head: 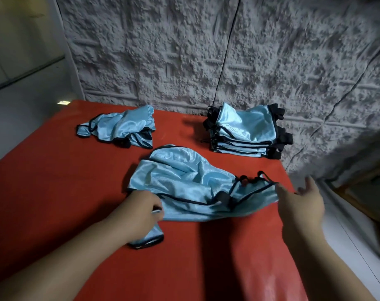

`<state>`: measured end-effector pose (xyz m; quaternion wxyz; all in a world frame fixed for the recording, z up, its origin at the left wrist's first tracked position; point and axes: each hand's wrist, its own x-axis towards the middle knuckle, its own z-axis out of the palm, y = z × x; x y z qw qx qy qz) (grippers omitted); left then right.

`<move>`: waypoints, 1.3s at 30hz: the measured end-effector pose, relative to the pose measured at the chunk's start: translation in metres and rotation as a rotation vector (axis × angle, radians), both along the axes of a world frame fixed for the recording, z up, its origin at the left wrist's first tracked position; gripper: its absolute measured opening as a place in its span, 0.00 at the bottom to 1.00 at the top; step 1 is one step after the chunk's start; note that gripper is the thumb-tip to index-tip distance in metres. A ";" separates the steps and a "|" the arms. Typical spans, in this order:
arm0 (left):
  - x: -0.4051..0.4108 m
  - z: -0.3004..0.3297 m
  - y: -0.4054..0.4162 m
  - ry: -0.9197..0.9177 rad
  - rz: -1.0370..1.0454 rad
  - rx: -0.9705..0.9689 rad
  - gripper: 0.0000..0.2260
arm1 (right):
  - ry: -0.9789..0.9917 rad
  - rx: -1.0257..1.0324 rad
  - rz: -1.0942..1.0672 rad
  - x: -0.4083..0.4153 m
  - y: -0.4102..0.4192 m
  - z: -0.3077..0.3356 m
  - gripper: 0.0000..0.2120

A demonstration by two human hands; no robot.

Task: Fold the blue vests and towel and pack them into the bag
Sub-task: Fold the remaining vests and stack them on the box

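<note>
A light blue vest (pixel 191 183) with black trim lies crumpled across the middle of the red table (pixel 54 181). My left hand (pixel 141 210) grips its lower left edge, fingers curled into the cloth. At the vest's right end my right hand (pixel 300 203) pinches the trim with the thumb while the fingers spread upward. Another crumpled blue vest (pixel 121 127) lies at the back left. A stack of several folded blue vests (pixel 247 131) stands at the back right, next to the wall. No bag or towel is in view.
A rough grey textured wall (pixel 228 51) runs right behind the table. The table's right edge drops to a white ledge (pixel 341 224), with a wooden piece (pixel 371 192) beyond. Pale floor shows to the left.
</note>
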<state>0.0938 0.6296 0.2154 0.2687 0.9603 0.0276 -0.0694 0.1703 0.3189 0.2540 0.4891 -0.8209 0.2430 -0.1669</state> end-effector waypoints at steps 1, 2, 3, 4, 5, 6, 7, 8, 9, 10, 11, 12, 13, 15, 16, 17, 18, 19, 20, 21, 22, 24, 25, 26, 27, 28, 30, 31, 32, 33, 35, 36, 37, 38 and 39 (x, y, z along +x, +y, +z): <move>0.000 0.005 -0.002 -0.016 0.056 -0.197 0.04 | -0.109 -0.125 0.079 -0.009 0.010 0.004 0.30; -0.002 0.013 -0.008 -0.017 0.102 -0.393 0.04 | -0.204 -0.188 0.198 -0.019 0.024 0.010 0.24; -0.006 0.022 -0.017 0.017 0.144 -0.582 0.03 | -0.250 -0.213 0.355 -0.028 0.039 0.012 0.18; -0.010 0.030 -0.027 0.066 0.180 -0.776 0.04 | -0.207 -0.214 0.543 -0.038 0.055 0.013 0.11; -0.013 0.035 -0.037 0.101 0.222 -0.968 0.05 | -0.087 -0.190 0.733 -0.048 0.070 0.011 0.08; -0.016 0.039 -0.045 0.110 0.287 -1.150 0.07 | 0.053 -0.140 0.895 -0.059 0.085 0.009 0.11; -0.018 0.043 -0.052 0.106 0.361 -1.301 0.09 | 0.171 -0.075 1.010 -0.069 0.096 0.006 0.16; -0.019 0.048 -0.058 0.099 0.421 -1.403 0.09 | 0.249 0.022 1.069 -0.077 0.104 0.003 0.21; -0.019 0.051 -0.062 0.087 0.459 -1.449 0.09 | 0.290 0.161 1.078 -0.082 0.110 0.001 0.25; -0.020 0.052 -0.064 0.068 0.478 -1.466 0.09 | 0.316 0.316 1.067 -0.085 0.113 -0.001 0.28; -0.020 0.052 -0.066 0.049 0.478 -1.473 0.10 | 0.319 0.421 1.042 -0.085 0.115 -0.001 0.30; -0.020 0.053 -0.065 0.038 0.457 -1.481 0.11 | 0.293 0.456 1.019 -0.084 0.117 -0.001 0.29; -0.020 0.054 -0.063 0.031 0.420 -1.482 0.12 | 0.260 0.433 0.999 -0.082 0.117 0.000 0.25; -0.018 0.056 -0.055 0.005 0.338 -1.408 0.16 | 0.227 0.395 0.931 -0.080 0.117 0.003 0.12; -0.016 0.055 -0.049 -0.026 0.337 -1.326 0.16 | 0.227 0.417 0.873 -0.078 0.116 0.005 0.10; -0.012 0.050 -0.042 -0.081 0.367 -1.225 0.15 | 0.230 0.457 0.809 -0.075 0.113 0.006 0.10; -0.007 0.043 -0.031 -0.147 0.437 -1.054 0.13 | 0.226 0.512 0.750 -0.071 0.109 0.009 0.09; -0.001 0.034 -0.020 -0.179 0.508 -0.821 0.12 | 0.231 0.575 0.702 -0.067 0.107 0.015 0.07; 0.003 0.026 -0.007 -0.140 0.557 -0.566 0.17 | 0.267 0.624 0.677 -0.062 0.105 0.022 0.08; 0.005 0.017 0.003 -0.053 0.566 -0.370 0.24 | 0.320 0.663 0.663 -0.059 0.102 0.026 0.12; 0.006 0.008 0.011 0.033 0.549 -0.263 0.32 | 0.373 0.697 0.651 -0.056 0.097 0.028 0.17; 0.008 -0.005 0.019 0.082 0.471 -0.280 0.39 | 0.384 0.753 0.631 -0.052 0.090 0.030 0.09; 0.007 -0.007 0.018 0.071 0.446 -0.364 0.38 | 0.356 0.798 0.624 -0.052 0.088 0.032 0.03; 0.007 -0.011 0.018 0.048 0.426 -0.420 0.34 | 0.332 0.826 0.634 -0.052 0.083 0.031 0.07; 0.008 -0.012 0.016 0.026 0.410 -0.419 0.28 | 0.318 0.834 0.650 -0.053 0.078 0.033 0.10; 0.010 -0.016 0.016 -0.011 0.393 -0.357 0.19 | 0.312 0.834 0.659 -0.052 0.073 0.032 0.11; 0.011 -0.014 0.016 -0.072 0.399 -0.238 0.04 | 0.312 0.823 0.644 -0.047 0.066 0.030 0.08; 0.011 -0.009 0.014 -0.102 0.423 -0.229 0.07 | 0.309 0.783 0.588 -0.043 0.062 0.028 0.08; 0.013 -0.009 0.014 -0.128 0.449 -0.282 0.09 | 0.292 0.716 0.521 -0.039 0.058 0.024 0.10; 0.013 -0.001 0.010 -0.138 0.479 -0.359 0.11 | 0.261 0.657 0.456 -0.034 0.054 0.019 0.12; 0.012 0.010 0.006 -0.158 0.498 -0.447 0.16 | 0.206 0.569 0.365 -0.027 0.047 0.012 0.11; 0.011 0.015 0.006 -0.161 0.482 -0.474 0.18 | 0.198 0.540 0.332 -0.024 0.044 0.011 0.10; 0.009 0.021 0.007 -0.129 0.441 -0.509 0.19 | 0.190 0.523 0.314 -0.023 0.041 0.012 0.10; 0.007 0.027 0.007 -0.081 0.368 -0.562 0.18 | 0.166 0.508 0.313 -0.021 0.038 0.014 0.09; 0.005 0.032 0.008 -0.027 0.275 -0.565 0.14 | 0.131 0.484 0.334 -0.020 0.035 0.016 0.08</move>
